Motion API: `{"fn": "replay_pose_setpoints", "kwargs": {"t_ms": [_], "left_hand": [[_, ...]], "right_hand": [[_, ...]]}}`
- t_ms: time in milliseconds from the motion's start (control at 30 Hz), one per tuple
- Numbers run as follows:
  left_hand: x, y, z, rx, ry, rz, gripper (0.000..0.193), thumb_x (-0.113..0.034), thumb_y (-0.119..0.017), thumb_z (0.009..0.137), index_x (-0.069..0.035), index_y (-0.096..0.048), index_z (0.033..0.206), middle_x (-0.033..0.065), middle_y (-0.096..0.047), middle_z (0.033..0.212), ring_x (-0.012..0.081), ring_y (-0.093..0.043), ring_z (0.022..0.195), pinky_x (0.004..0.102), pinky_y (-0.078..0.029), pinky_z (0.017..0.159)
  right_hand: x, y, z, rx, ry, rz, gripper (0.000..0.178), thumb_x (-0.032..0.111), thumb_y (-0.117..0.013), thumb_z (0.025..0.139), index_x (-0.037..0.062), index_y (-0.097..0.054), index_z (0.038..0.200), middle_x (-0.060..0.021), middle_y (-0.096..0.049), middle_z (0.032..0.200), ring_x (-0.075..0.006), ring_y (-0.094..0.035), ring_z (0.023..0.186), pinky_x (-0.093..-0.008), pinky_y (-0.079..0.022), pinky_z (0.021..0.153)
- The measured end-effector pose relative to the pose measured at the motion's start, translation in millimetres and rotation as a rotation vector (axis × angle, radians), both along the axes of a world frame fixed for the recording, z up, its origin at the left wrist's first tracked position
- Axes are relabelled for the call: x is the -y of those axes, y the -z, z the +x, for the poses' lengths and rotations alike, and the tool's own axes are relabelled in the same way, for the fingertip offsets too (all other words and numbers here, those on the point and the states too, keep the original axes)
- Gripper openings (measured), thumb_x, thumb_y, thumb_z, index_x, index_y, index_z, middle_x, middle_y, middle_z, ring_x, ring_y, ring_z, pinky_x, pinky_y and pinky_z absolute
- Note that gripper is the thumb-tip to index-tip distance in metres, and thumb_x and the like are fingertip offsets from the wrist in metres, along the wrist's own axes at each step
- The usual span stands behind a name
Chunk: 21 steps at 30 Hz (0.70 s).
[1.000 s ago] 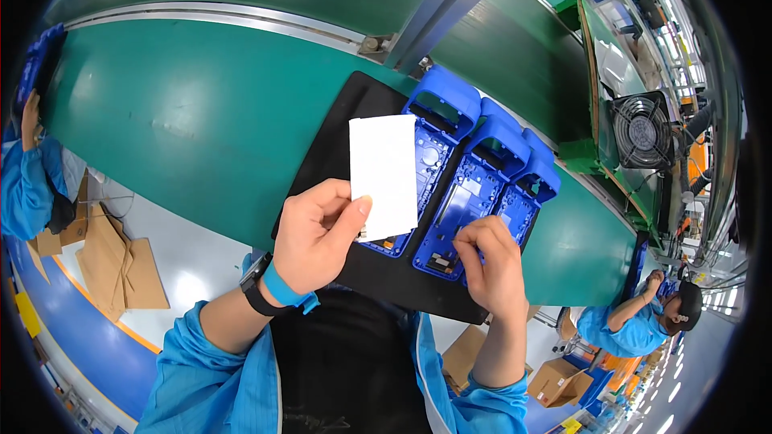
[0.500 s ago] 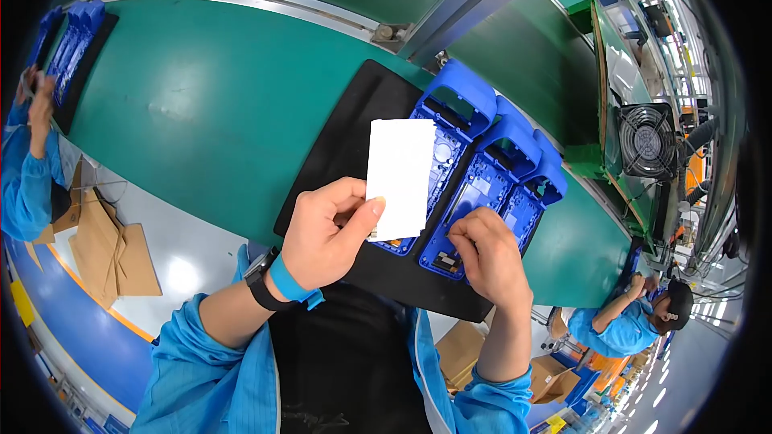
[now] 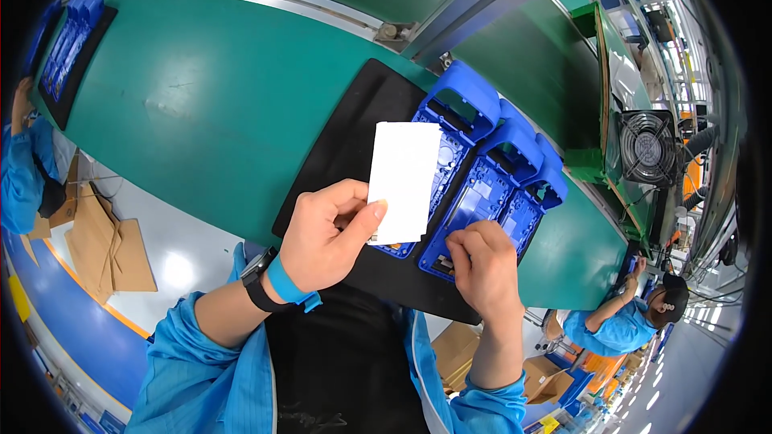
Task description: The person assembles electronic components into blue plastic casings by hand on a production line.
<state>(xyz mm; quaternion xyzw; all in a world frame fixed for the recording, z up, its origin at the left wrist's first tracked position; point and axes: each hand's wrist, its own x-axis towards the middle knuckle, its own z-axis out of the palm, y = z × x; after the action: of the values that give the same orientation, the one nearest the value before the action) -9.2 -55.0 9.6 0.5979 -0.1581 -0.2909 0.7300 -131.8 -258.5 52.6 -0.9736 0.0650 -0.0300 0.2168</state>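
My left hand [image 3: 326,229] is closed on a small stack of white rectangular sheets [image 3: 405,181], thumb on top, held upright over the black mat. The sheets cover part of the nearest blue plastic housing [image 3: 452,162]. My right hand [image 3: 488,269] is pinched above the lower end of the middle blue housing [image 3: 485,189]; anything between its fingertips is too small to make out. A third blue housing [image 3: 521,213] lies beside it on the right. All three have a raised frame at the far end and lie side by side on the black mat [image 3: 338,137].
The mat lies on a green work surface [image 3: 217,104]. A metal post [image 3: 482,4] rises behind it. More blue housings [image 3: 74,48] lie at far left near a person in blue [image 3: 28,169]. Another person [image 3: 619,321] works at right, near a fan [image 3: 648,147]. Flattened cardboard [image 3: 108,245] lies at left.
My right hand has shifted slightly down and left, still pinched. The left hand keeps the white sheets almost in place. The person at far left has lowered their hands from the blue housings.
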Motion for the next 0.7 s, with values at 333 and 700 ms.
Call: {"fn": "replay_pose_setpoints", "kwargs": {"t_ms": [333, 700], "left_hand": [[1, -1, 1, -0.014, 0.013, -0.022, 0.019, -0.01, -0.061, 0.1, 0.008, -0.064, 0.104, 0.0138, -0.074, 0.087, 0.0102, -0.068, 0.077, 0.0241, -0.052, 0.066], [-1, 1, 0, -0.032, 0.02, -0.025, 0.02, -0.011, -0.06, 0.1, 0.008, -0.063, 0.104, 0.014, -0.074, 0.087, 0.0111, -0.069, 0.077, 0.0244, -0.053, 0.068]], "right_hand": [[5, 12, -13, 0.087, 0.067, 0.065, 0.016, -0.006, -0.075, 0.074, 0.0005, -0.07, 0.087, -0.011, -0.065, 0.086, -0.0292, -0.064, 0.079, -0.0374, -0.053, 0.069], [5, 2, -28, 0.028, 0.115, 0.065, 0.013, -0.006, -0.075, 0.074, 0.0003, -0.069, 0.083, -0.009, -0.064, 0.085, -0.0259, -0.06, 0.081, -0.0354, -0.047, 0.075]]}}
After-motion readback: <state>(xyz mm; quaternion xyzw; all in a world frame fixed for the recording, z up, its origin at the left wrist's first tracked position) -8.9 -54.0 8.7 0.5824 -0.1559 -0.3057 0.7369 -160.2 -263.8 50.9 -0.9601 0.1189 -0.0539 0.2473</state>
